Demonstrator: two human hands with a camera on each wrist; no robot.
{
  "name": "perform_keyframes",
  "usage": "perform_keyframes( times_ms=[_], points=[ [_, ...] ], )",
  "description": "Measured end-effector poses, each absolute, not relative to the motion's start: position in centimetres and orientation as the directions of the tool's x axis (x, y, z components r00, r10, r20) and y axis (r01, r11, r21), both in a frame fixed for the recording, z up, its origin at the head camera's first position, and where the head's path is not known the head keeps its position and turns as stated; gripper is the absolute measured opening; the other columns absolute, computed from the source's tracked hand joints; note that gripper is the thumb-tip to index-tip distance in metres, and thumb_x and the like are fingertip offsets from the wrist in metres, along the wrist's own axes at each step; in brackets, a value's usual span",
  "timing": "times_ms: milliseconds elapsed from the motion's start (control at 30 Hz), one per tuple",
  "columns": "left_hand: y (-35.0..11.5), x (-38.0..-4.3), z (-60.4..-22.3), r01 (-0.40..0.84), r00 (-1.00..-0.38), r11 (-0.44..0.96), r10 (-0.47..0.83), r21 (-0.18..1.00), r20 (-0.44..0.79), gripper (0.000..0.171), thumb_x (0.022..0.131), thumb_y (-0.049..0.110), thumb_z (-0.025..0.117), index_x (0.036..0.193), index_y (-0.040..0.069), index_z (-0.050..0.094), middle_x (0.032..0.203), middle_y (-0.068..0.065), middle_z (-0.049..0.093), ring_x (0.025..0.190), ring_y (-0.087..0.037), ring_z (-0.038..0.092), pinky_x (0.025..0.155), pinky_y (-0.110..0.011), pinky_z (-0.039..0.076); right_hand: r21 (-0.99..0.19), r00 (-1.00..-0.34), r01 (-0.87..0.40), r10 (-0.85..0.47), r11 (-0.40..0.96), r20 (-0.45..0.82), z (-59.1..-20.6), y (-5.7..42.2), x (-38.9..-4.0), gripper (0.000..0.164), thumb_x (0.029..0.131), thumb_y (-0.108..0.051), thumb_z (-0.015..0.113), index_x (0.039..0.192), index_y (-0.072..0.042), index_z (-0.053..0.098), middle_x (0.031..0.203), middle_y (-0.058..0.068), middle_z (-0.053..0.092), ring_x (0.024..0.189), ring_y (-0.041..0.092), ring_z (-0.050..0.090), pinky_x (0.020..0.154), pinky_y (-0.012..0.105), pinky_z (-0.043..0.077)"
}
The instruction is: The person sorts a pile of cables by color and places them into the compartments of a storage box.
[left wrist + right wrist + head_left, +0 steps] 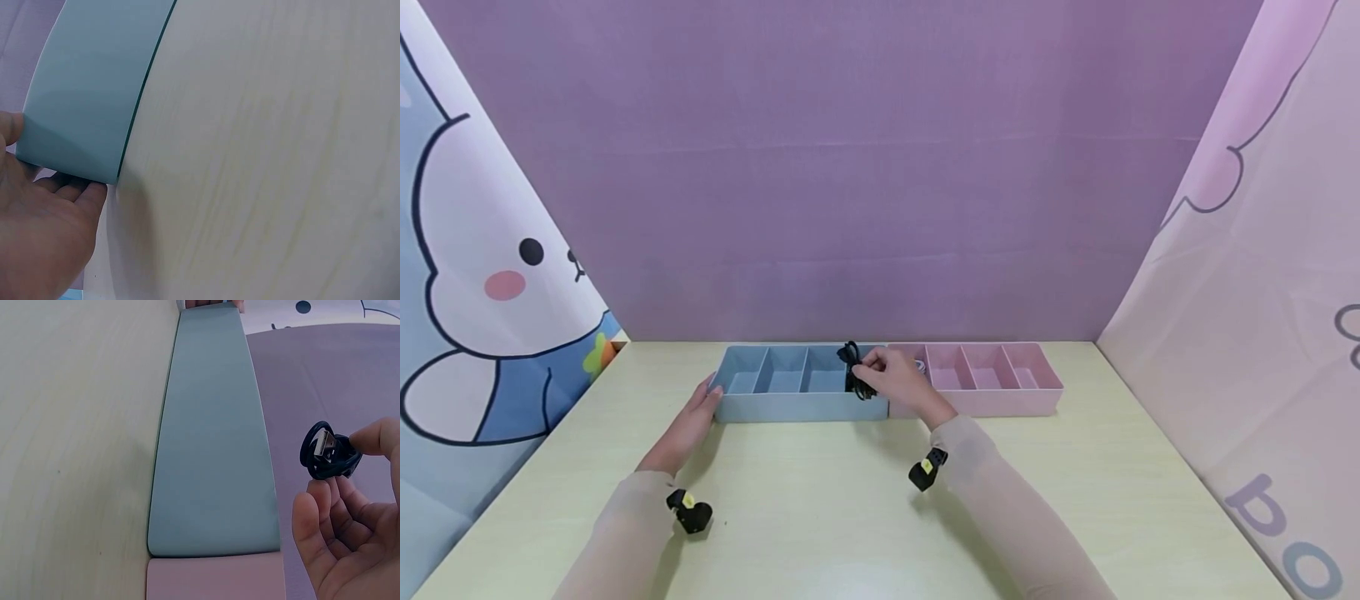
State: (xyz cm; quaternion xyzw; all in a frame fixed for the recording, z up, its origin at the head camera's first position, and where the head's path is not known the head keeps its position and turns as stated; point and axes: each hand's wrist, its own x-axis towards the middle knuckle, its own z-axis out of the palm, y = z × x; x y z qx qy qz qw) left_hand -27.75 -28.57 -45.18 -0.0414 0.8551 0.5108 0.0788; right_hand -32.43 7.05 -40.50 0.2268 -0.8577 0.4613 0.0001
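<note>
A coiled black USB cable (854, 372) is pinched between the thumb and fingers of my right hand (895, 377). It is held over the right end of a light-blue divided organizer box (801, 408). The right wrist view shows the cable's metal USB plug (324, 444) sticking out of the coil. At the box's left end, my left hand (696, 417) grips the end wall, the thumb by the top edge and the fingers against the end. The left wrist view shows this left hand (50, 231) at the box's corner.
A pink divided organizer box (985, 405) stands end to end with the blue one, on its right. Something white (920, 365) lies in its left compartment, partly behind my right hand. A purple backdrop (865, 167) rises behind the pale wooden table (805, 517), and printed cloths hang at both sides.
</note>
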Motion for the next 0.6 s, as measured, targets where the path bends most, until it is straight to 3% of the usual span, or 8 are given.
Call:
perform_keyframes(
  times_ms=[200,433,600],
  points=[
    [-28.6,-27.6,-45.2,-0.142,-0.985,0.475,0.018,0.868,-0.171,0.077,0.105,0.060,0.018,0.160,0.018,-0.015,0.165,-0.018,-0.016,0.148,-0.043,-0.015,0.114,-0.069,0.000,-0.785,-0.904,-0.383,-0.372,0.488,0.210,-40.2,7.4,-32.8,0.021,0.099,-0.032,0.065,0.103,-0.011,0.067,0.086,0.002,0.063,0.070,0.017,0.059,0.063,0.030,0.052],
    [-28.5,-27.5,-45.1,-0.126,-0.987,0.480,0.024,0.868,-0.156,0.072,0.108,0.054,0.018,0.160,0.016,-0.014,0.165,-0.019,-0.015,0.148,-0.043,-0.014,0.114,-0.069,0.000,-0.803,-0.919,-0.338,-0.355,0.490,0.170,-39.9,7.6,-33.2,0.023,0.099,-0.033,0.064,0.105,-0.011,0.065,0.088,0.003,0.063,0.071,0.018,0.058,0.062,0.029,0.050],
    [-28.5,-27.5,-45.1,-0.132,-0.986,0.480,0.023,0.867,-0.163,0.077,0.105,0.060,0.017,0.160,0.017,-0.015,0.165,-0.018,-0.016,0.148,-0.043,-0.014,0.114,-0.069,0.000,-0.798,-0.927,-0.323,-0.342,0.509,0.157,-39.7,7.6,-33.6,0.024,0.100,-0.034,0.064,0.106,-0.011,0.065,0.088,0.003,0.064,0.071,0.029,0.062,0.061,0.033,0.053]
  ],
)
